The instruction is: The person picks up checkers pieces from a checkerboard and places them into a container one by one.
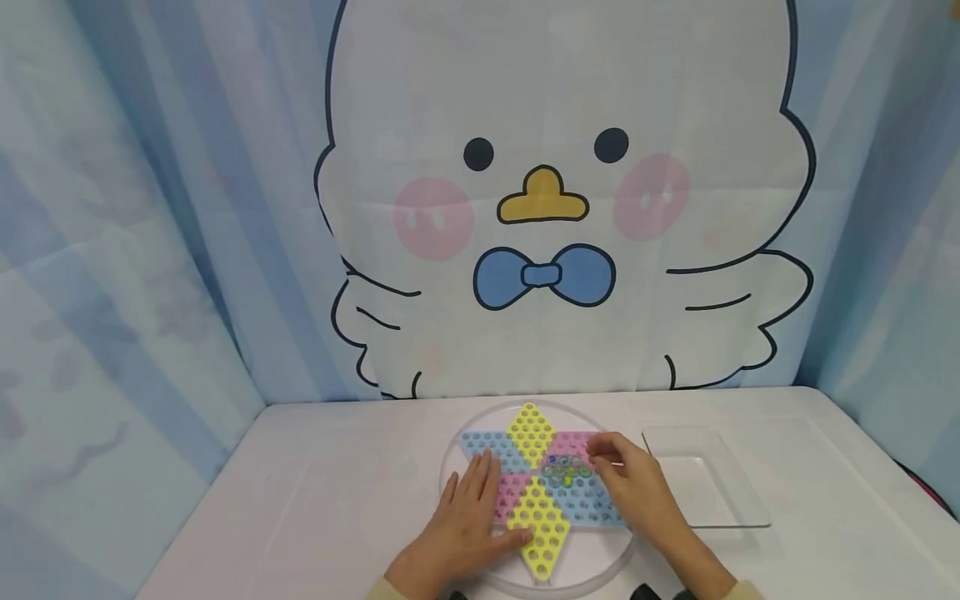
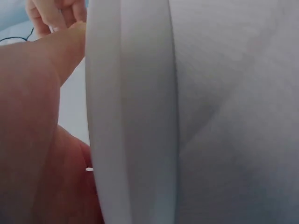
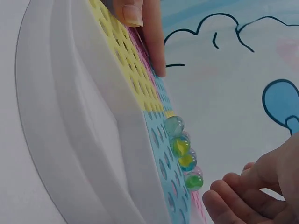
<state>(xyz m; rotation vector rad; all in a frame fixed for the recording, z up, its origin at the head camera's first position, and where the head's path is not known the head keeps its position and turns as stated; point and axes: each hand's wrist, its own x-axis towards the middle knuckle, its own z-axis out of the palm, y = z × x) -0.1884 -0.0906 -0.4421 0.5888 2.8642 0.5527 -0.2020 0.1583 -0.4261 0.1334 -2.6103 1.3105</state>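
Observation:
A round Chinese checkers board (image 1: 573,573) with a yellow, blue and pink star of holes lies on the table. Several clear glass marbles with coloured swirls (image 1: 567,471) sit grouped right of the star's centre; in the right wrist view, marbles (image 3: 188,160) stand up from the blue section. My left hand (image 1: 468,521) rests on the board's left side, fingers extended and thumb across the lower yellow point. Beside the marbles on the right is my right hand (image 1: 633,479), fingers loosely bent. The right wrist view shows a gap between its fingertips and the marbles, with nothing visible in them.
A clear square plastic tray (image 1: 731,521) lies right of the board, close to my right forearm. The white table (image 1: 330,500) ends at a curtain (image 1: 562,350) printed with a cartoon bird. Dark objects (image 1: 647,592) show at the bottom edge.

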